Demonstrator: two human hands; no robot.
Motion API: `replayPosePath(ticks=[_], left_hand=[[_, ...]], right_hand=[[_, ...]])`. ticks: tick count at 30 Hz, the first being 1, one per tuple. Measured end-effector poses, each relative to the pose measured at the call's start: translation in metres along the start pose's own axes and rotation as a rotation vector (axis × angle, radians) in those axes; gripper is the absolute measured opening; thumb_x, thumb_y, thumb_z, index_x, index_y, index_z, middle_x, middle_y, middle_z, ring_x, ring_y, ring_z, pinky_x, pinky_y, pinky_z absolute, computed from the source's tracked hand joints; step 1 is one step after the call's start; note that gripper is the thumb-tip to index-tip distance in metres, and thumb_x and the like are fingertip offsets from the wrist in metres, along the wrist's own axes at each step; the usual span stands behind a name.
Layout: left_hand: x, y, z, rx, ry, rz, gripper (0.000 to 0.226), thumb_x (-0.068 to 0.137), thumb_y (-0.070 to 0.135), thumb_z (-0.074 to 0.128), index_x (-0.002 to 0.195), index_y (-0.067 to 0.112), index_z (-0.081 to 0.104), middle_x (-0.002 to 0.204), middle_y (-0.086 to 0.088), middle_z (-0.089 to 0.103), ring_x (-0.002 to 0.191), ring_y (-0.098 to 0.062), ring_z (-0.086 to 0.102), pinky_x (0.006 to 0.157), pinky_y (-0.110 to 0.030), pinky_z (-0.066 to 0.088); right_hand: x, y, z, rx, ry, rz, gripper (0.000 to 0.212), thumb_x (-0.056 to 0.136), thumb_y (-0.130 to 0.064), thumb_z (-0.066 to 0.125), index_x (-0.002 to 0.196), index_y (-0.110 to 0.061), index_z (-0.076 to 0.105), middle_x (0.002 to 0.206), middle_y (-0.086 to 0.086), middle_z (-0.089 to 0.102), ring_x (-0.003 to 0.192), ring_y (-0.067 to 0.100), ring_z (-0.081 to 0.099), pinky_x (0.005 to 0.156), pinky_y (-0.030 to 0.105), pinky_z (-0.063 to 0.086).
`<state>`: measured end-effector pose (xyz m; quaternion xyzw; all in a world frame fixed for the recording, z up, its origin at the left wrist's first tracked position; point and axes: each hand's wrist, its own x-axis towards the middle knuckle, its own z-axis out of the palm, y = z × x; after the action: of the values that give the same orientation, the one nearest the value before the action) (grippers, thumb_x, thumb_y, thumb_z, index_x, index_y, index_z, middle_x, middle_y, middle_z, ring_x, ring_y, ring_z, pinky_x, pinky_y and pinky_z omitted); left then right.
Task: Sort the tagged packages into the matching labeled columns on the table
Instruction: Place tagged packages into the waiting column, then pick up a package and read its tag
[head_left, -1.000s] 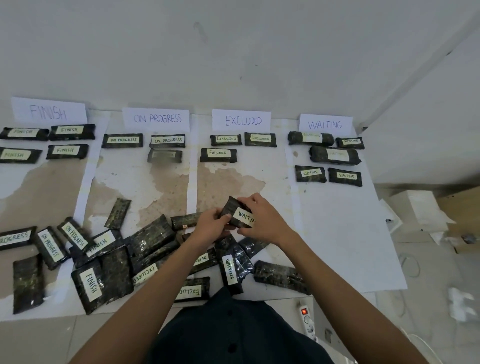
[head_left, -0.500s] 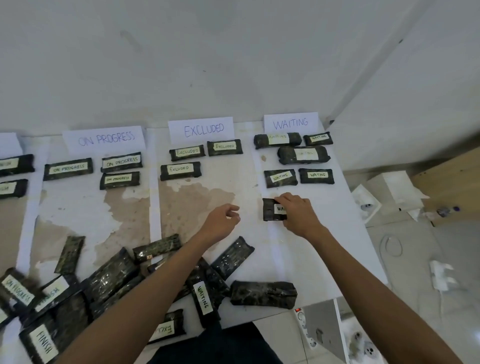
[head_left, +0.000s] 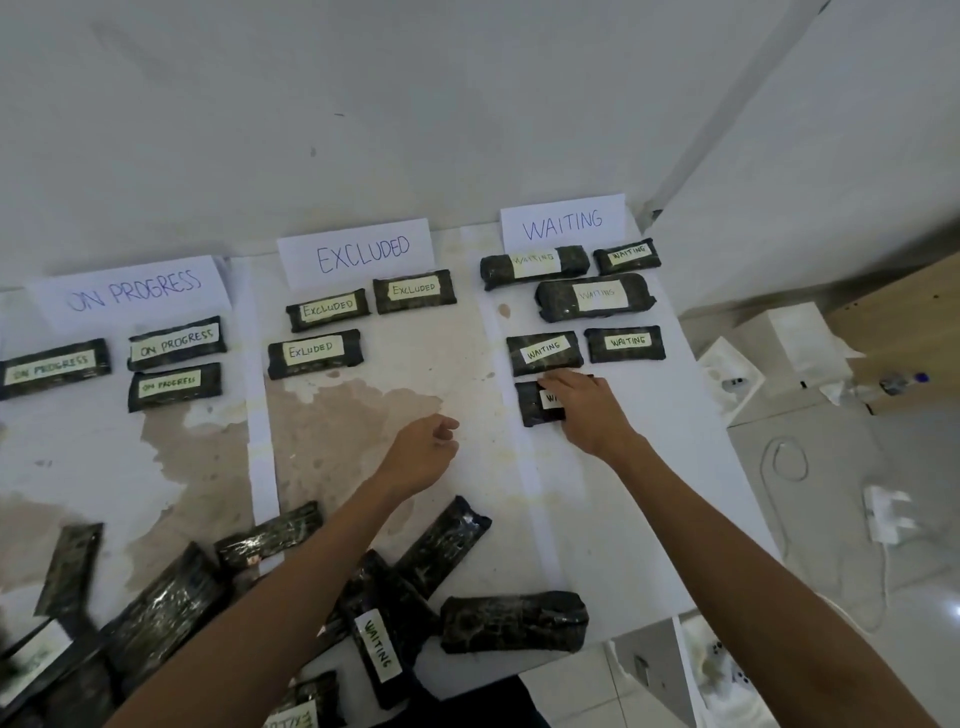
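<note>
From the head view, the right hand (head_left: 587, 410) lies flat on a dark package (head_left: 535, 405) in the WAITING column, fingers (head_left: 558, 382) spread over its top edge and covering most of its white tag; only the first letters show. Whether the grip is clamped on the package or just pressing it down, I cannot tell. The package sits on the worktop (head_left: 613, 519), just below the WAITING sign (head_left: 562, 222) and directly under a slanted-tag waiting package (head_left: 544, 352), nearly touching it. Four more tagged packages fill the rows closer to the WAITING sign.

The left hand (head_left: 423, 452) hovers over bare worktop, left of the WAITING sign's column, in the stained lane below the EXCLUDED sign (head_left: 358, 252). Its grip is loosely curled, fingers half together, holding nothing.

Further left of the WAITING sign, three packages tagged excluded sit under their sign, and three more lie under the ON PROGRESS sign (head_left: 135, 291).

Well below the WAITING sign, at the near edge, the unsorted pile (head_left: 171, 608) lies jumbled under the left forearm. One package (head_left: 382, 649) shows a waiting tag running lengthwise; a fat untagged-side bundle (head_left: 514, 621) lies beside it, touching or nearly so.
</note>
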<state>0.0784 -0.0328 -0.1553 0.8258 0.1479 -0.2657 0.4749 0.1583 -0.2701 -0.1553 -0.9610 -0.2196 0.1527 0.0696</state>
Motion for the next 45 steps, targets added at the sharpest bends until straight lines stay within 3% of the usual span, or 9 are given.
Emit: replayPosePath(ticks=[4, 9, 16, 21, 25, 30, 34, 38, 45], left_hand=[[-0.013, -0.009, -0.001, -0.002, 0.026, 0.005, 0.03, 0.093, 0.016, 0.05, 0.122, 0.014, 0.055, 0.113, -0.002, 0.056, 0.099, -0.015, 0.052, 0.08, -0.024, 0.04], [-0.044, -0.03, -0.001, 0.015, 0.042, 0.008, 0.028, 0.093, 0.017, 0.049, 0.121, 0.016, 0.056, 0.112, -0.001, 0.058, 0.095, -0.014, 0.054, 0.076, -0.023, 0.041], [-0.088, -0.057, 0.003, 0.078, 0.133, 0.025, 0.03, 0.09, 0.014, 0.052, 0.119, 0.013, 0.058, 0.113, -0.006, 0.062, 0.094, -0.013, 0.055, 0.079, -0.022, 0.041], [-0.109, -0.07, 0.006, 0.114, 0.133, 0.055, 0.033, 0.091, 0.013, 0.052, 0.124, 0.01, 0.055, 0.119, -0.009, 0.059, 0.102, -0.018, 0.057, 0.088, -0.029, 0.047], [-0.115, -0.073, 0.006, 0.119, 0.1, 0.052, 0.036, 0.092, 0.013, 0.051, 0.128, 0.013, 0.052, 0.126, -0.006, 0.057, 0.107, -0.018, 0.055, 0.089, -0.028, 0.045], [-0.115, -0.067, 0.005, -0.071, 0.097, 0.018, 0.032, 0.094, 0.012, 0.048, 0.125, 0.02, 0.053, 0.117, -0.001, 0.059, 0.099, -0.016, 0.056, 0.077, -0.025, 0.044], [-0.11, -0.063, 0.003, -0.175, 0.137, 0.002, 0.028, 0.094, 0.007, 0.047, 0.118, 0.019, 0.057, 0.103, -0.004, 0.061, 0.088, -0.018, 0.058, 0.066, -0.02, 0.044], [-0.107, -0.06, -0.002, -0.253, 0.139, -0.016, 0.028, 0.092, 0.006, 0.05, 0.114, 0.024, 0.056, 0.097, -0.001, 0.062, 0.087, -0.02, 0.059, 0.072, -0.033, 0.054], [-0.1, -0.045, -0.01, -0.782, 0.233, -0.179, 0.032, 0.088, 0.008, 0.061, 0.119, 0.012, 0.051, 0.105, -0.013, 0.065, 0.094, -0.022, 0.065, 0.076, -0.031, 0.055]], right_hand=[[-0.007, -0.003, 0.001, 0.003, 0.001, -0.039, 0.067, 0.075, 0.006, 0.063, 0.138, -0.01, 0.045, 0.144, 0.008, 0.042, 0.132, 0.027, 0.041, 0.105, 0.038, 0.032], [-0.029, -0.038, 0.003, 0.019, 0.013, -0.209, 0.069, 0.066, 0.009, 0.069, 0.131, -0.007, 0.053, 0.135, 0.018, 0.051, 0.122, 0.035, 0.051, 0.097, 0.051, 0.045], [-0.067, -0.113, 0.037, -0.055, -0.238, -0.505, 0.062, 0.077, -0.004, 0.063, 0.136, -0.017, 0.046, 0.143, 0.01, 0.04, 0.123, 0.03, 0.044, 0.099, 0.043, 0.038], [-0.075, -0.121, 0.052, -0.117, -0.209, -0.565, 0.052, 0.076, 0.002, 0.059, 0.126, -0.011, 0.056, 0.128, 0.015, 0.052, 0.111, 0.036, 0.049, 0.087, 0.045, 0.045], [-0.073, -0.112, 0.037, -0.023, -0.281, -0.477, 0.045, 0.078, -0.005, 0.058, 0.122, -0.01, 0.06, 0.122, 0.012, 0.057, 0.106, 0.031, 0.053, 0.085, 0.041, 0.046], [-0.075, -0.102, 0.012, 0.544, -0.444, -0.067, 0.027, 0.087, -0.012, 0.057, 0.114, -0.016, 0.064, 0.097, 0.008, 0.066, 0.077, 0.014, 0.064, 0.069, 0.024, 0.049], [-0.081, -0.102, 0.008, 0.761, -0.497, 0.038, 0.025, 0.09, -0.009, 0.059, 0.115, -0.008, 0.062, 0.092, 0.011, 0.065, 0.072, 0.018, 0.065, 0.072, 0.028, 0.056], [-0.084, -0.108, 0.007, 0.899, -0.512, 0.113, 0.026, 0.09, -0.005, 0.058, 0.117, -0.004, 0.06, 0.095, 0.007, 0.063, 0.074, 0.02, 0.064, 0.075, 0.031, 0.058], [-0.083, -0.142, 0.006, 1.048, -0.488, 0.245, 0.023, 0.079, -0.003, 0.072, 0.094, -0.008, 0.055, 0.092, 0.009, 0.065, 0.076, 0.019, 0.066, 0.074, 0.034, 0.059]])
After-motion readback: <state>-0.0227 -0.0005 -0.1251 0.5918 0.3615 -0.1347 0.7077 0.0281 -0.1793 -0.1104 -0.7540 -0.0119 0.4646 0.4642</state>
